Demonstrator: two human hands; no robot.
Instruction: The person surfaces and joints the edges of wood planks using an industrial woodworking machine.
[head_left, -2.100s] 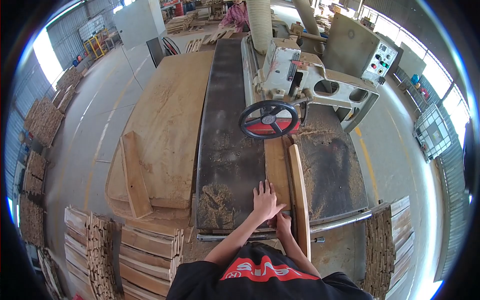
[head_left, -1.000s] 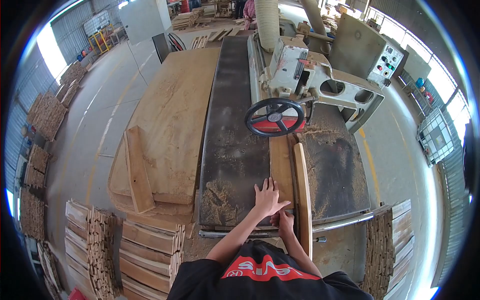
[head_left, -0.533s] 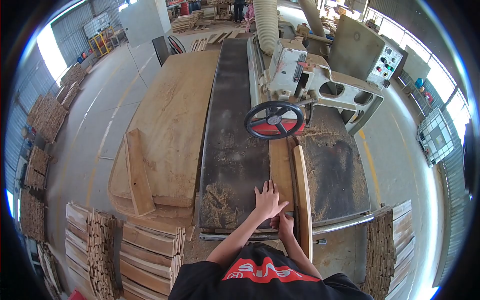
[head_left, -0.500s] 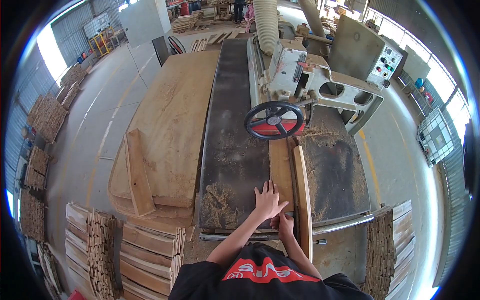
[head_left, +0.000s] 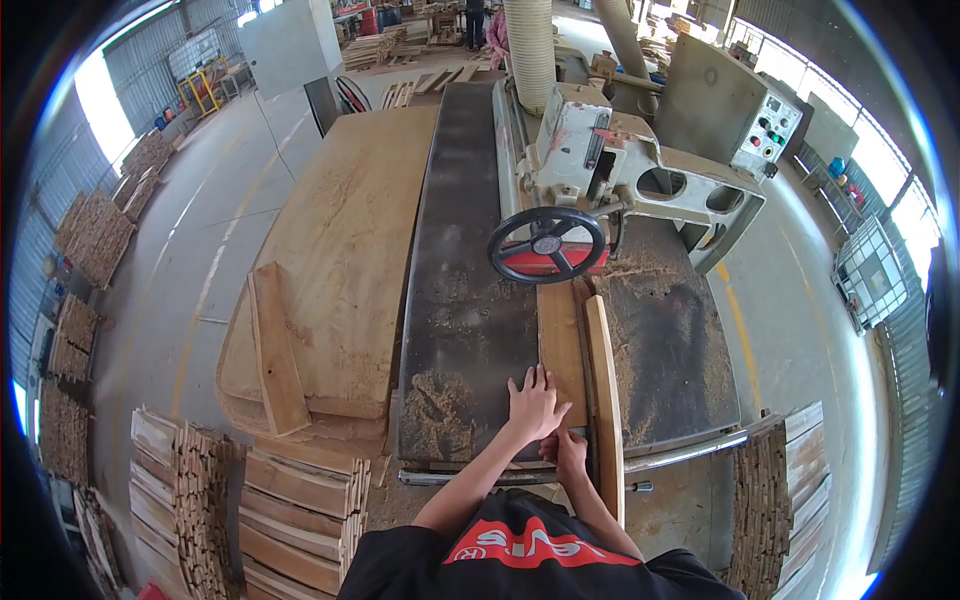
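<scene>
My left hand point(head_left: 533, 403) lies flat, fingers spread, on the board point(head_left: 560, 340) on the table point(head_left: 465, 300); my right hand point(head_left: 568, 452), partly hidden, seems to push its end. Shirt point(head_left: 520, 550) lettering unreadable.

Only one bit of writing: white letters on red patch of black cloth shirt point(head_left: 520, 550), seen upside down, too bent to read for sure. Grey metal control box point(head_left: 765, 125) w/ coloured buttons: labels too small.
</scene>
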